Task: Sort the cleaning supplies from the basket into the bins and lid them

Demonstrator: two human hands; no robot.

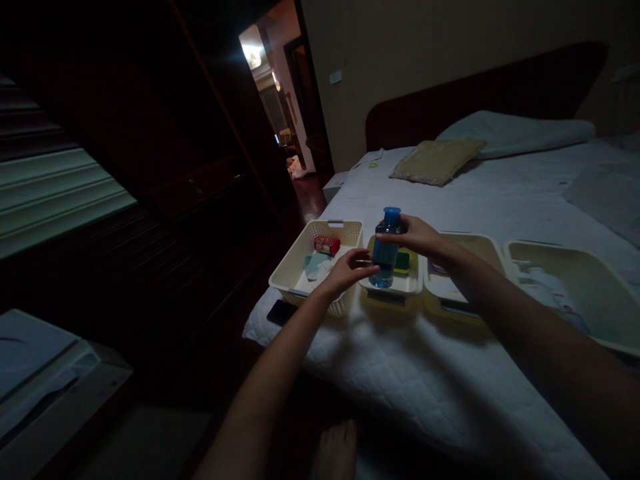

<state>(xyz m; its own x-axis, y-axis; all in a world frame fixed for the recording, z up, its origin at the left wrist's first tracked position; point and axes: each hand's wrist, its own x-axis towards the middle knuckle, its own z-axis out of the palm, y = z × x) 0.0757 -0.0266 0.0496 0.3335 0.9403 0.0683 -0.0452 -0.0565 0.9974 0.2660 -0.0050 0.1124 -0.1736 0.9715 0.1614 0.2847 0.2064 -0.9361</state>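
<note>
One bed (425,203) bore four baskets (295,257) across its near end. Above that end hung one left hand (345,272), fingers spread, and one right hand (417,235), its fingers pinching one blue bottle (385,260) over the bed.

- Bed (400,340), one: white cover, quilted along the foot end; dimly lit.
- Basket (350,233), one: cream, perforated walls, at the left corner of the foot end.
- Flat object (281,313), one: dark, just beside the basket at the bed's edge.
- Small bin (415,291), one: cream, right of the basket.
- Third container (475,250), one: cream, beside the small bin, partly hidden.
- Fourth container (610,300), one: cream, rightmost in the row.
- Cushion (437,162), one: tan, towards the head end.
- Pillow (515,133), one: pale, behind the cushion.
- Cloth (605,200), one: greyish, far right.
</note>
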